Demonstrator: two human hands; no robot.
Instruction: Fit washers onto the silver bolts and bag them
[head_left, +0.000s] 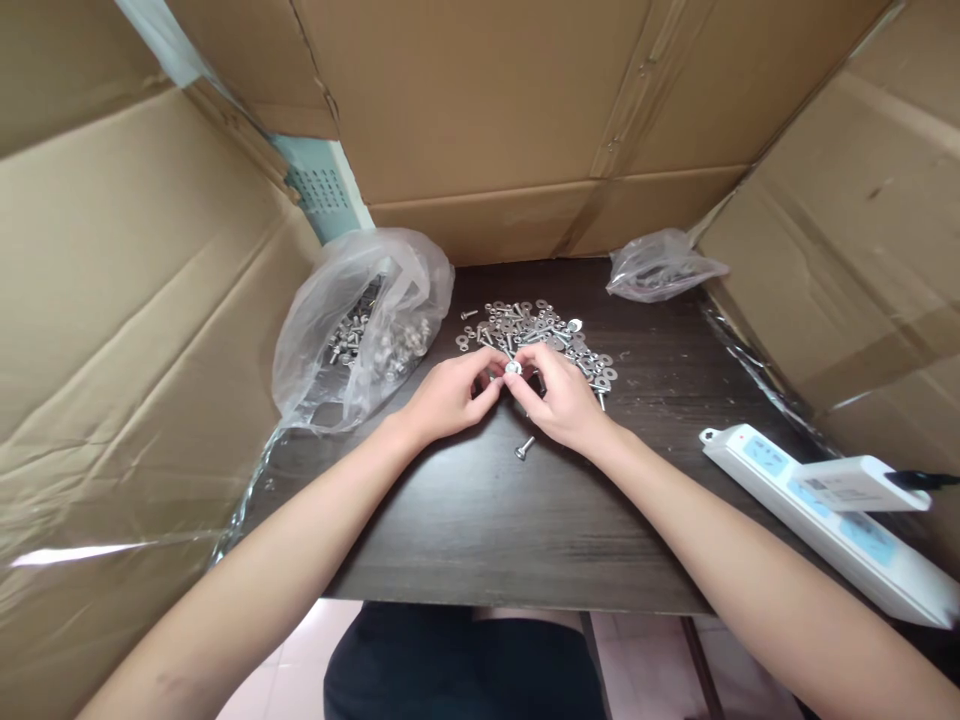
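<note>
Over at the dark table point(442, 530), the left hand point(452, 396) and right hand point(561, 398) pinch one small metal piece point(513, 368) between them, loose hardware point(526, 325) just beyond, a lone bolt point(524, 449) nearer.

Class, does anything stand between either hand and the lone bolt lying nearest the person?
Nothing visible does. The lone bolt lies on the tabletop, nearer the person than the left hand and right hand, which together hold a small metal piece. The hardware pile lies mostly beyond the hands.

a small, round-faced silvery metal piece point(513, 368) held between both hands' fingers point(537, 354).
</note>
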